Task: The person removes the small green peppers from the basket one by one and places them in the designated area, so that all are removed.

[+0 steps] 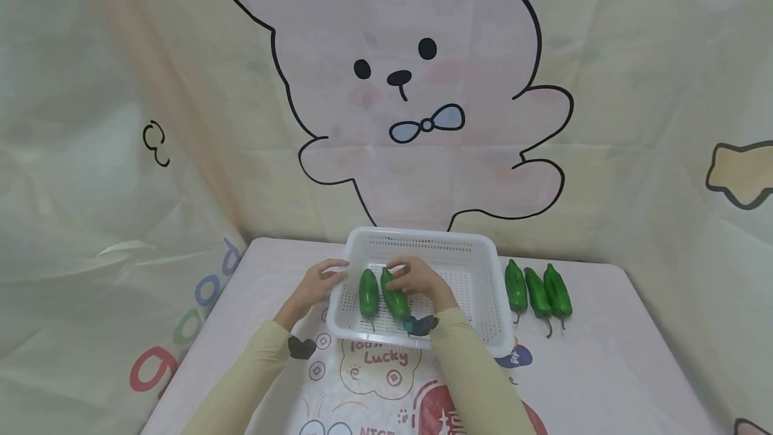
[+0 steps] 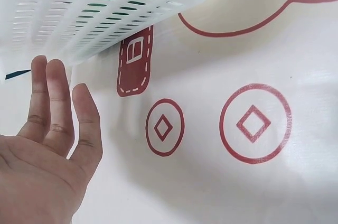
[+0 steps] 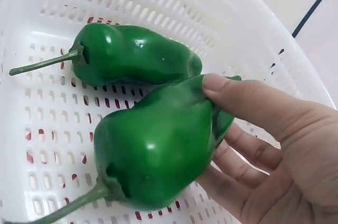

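In a white perforated plastic basket (image 1: 423, 239), my right hand (image 1: 419, 277) pinches a green pepper (image 3: 158, 145) between thumb and fingers, near its tip end. A second green pepper (image 3: 134, 55) lies on the basket floor to the left of it in the head view, its thin stem (image 3: 45, 64) pointing toward me. Outside the basket's left side is my left hand (image 1: 320, 282), with loosely extended fingers (image 2: 58, 86) against or very near the perforated wall. The left wrist view does not show that thumb.
Three more green peppers (image 1: 539, 293) lie side by side on the table, right of the basket. A pale cloth with red printed pictures (image 2: 253, 123) covers the table (image 1: 604, 368). Behind it hangs a backdrop (image 1: 410, 173) with a cartoon animal.
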`<state>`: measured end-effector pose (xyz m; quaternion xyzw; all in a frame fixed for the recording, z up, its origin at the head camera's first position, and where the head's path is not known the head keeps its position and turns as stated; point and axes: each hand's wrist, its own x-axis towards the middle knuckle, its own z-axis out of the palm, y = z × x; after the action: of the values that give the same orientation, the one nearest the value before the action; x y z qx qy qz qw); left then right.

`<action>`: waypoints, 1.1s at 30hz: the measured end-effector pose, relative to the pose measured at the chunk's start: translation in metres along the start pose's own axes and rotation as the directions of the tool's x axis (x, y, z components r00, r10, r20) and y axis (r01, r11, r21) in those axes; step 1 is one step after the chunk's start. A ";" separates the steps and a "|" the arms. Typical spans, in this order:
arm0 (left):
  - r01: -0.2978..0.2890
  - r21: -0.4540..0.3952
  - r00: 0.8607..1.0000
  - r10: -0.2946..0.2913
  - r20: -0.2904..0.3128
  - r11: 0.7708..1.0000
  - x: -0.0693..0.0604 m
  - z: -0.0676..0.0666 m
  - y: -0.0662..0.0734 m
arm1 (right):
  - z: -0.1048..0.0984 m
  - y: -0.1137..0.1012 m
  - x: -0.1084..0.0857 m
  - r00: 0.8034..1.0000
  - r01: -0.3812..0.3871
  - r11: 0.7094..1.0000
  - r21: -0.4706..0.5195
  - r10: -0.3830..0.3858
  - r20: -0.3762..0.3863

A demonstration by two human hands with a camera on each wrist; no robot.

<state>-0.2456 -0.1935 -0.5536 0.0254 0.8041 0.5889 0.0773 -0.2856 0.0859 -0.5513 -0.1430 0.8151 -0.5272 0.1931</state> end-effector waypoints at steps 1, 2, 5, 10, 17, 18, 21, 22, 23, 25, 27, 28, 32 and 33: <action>0.003 -0.003 1.000 -0.003 -0.001 1.000 0.000 0.000 0.000 | 0.000 -0.001 -0.001 1.000 0.009 1.000 0.027 -0.009 -0.002; 0.003 -0.002 1.000 -0.003 -0.002 1.000 0.000 0.000 0.000 | -0.001 -0.001 -0.001 1.000 0.018 0.999 0.048 -0.017 -0.005; 0.005 -0.005 1.000 -0.005 0.000 1.000 0.000 0.000 0.000 | -0.002 -0.003 -0.002 0.999 0.041 0.993 0.111 -0.040 -0.010; -0.001 -0.010 1.000 0.001 0.000 1.000 -0.001 0.000 0.001 | -0.003 -0.003 -0.001 0.998 0.059 0.974 0.220 -0.060 -0.003; -0.003 -0.012 1.000 0.003 -0.004 1.000 -0.002 0.000 0.003 | -0.006 -0.007 0.004 0.998 0.060 0.940 0.337 -0.065 0.003; -0.002 -0.013 1.000 0.002 -0.005 1.000 -0.002 0.000 0.003 | -0.007 -0.008 0.004 0.998 0.062 0.933 0.354 -0.068 0.005; -0.002 -0.018 1.000 0.002 -0.007 1.000 -0.003 0.001 0.003 | -0.008 -0.010 0.004 0.997 0.062 0.914 0.401 -0.073 0.013; -0.002 -0.018 1.000 0.002 -0.006 1.000 -0.003 0.001 0.003 | -0.008 -0.011 0.004 0.997 0.062 0.910 0.411 -0.075 0.015; -0.002 -0.014 1.000 0.002 -0.006 1.000 -0.003 0.001 0.003 | -0.008 -0.011 0.004 0.997 0.065 0.906 0.419 -0.080 0.017; 0.000 -0.011 1.000 0.000 -0.006 1.000 -0.003 0.001 0.003 | -0.008 -0.013 0.003 0.997 0.065 0.902 0.427 -0.079 0.015; 0.003 -0.008 1.000 -0.003 -0.005 1.000 -0.003 0.001 0.003 | -0.008 -0.015 0.002 0.996 0.075 0.896 0.437 -0.089 0.011; 0.005 -0.005 1.000 -0.005 -0.004 1.000 -0.002 0.001 0.003 | -0.008 -0.016 0.002 0.996 0.079 0.893 0.443 -0.092 0.008; 0.005 -0.010 1.000 -0.005 0.001 1.000 -0.002 0.001 0.002 | -0.008 -0.022 0.000 0.995 0.090 0.879 0.468 -0.101 -0.001; 0.005 -0.018 1.000 -0.005 0.004 1.000 -0.002 0.000 0.002 | -0.009 -0.023 0.000 0.995 0.090 0.878 0.470 -0.100 -0.004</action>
<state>-0.2442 -0.1928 -0.5513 0.0240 0.7988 0.5957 0.0807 -0.2889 0.0836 -0.5272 -0.1374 0.6531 -0.7162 0.2043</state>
